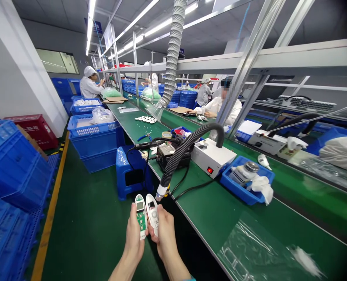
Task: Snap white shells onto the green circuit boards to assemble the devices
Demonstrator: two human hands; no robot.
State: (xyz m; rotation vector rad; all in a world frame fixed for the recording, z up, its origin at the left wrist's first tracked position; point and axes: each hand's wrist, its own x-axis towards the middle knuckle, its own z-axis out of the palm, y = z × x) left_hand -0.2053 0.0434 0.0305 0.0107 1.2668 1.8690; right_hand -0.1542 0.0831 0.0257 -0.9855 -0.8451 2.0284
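Taking the hands as the centre of the clock, blue crates (12,171) stand out at ten o'clock, and stacked blue baskets (91,146) at eleven. A blue stool (121,179) is also at eleven, closer in.

At the centre, on the left, is the board half (141,218), a slim white case with rounded ends. Its green circuit board faces up, with a small grey screen towards twelve o'clock and pale marks below it. The left hand (134,234) is closed around it: the thumb lies along its nine o'clock edge and fingertips show near its lower end at four.

Just to the right is the button half (152,214), a white cover of similar shape with a dark window near its top, a round button and smaller ones below. The right hand (165,230) grips it, thumb against its three o'clock edge, other fingers curled in at its lower left. Both halves lean slightly towards eleven; whether their edges touch, I cannot tell.

The nozzle (161,192) of a black hose (176,160) hangs near the button half at one o'clock. Farther right, a white machine (202,156) sits between one and two, a blue tray (236,191) at two and clear plastic (249,246) past three.
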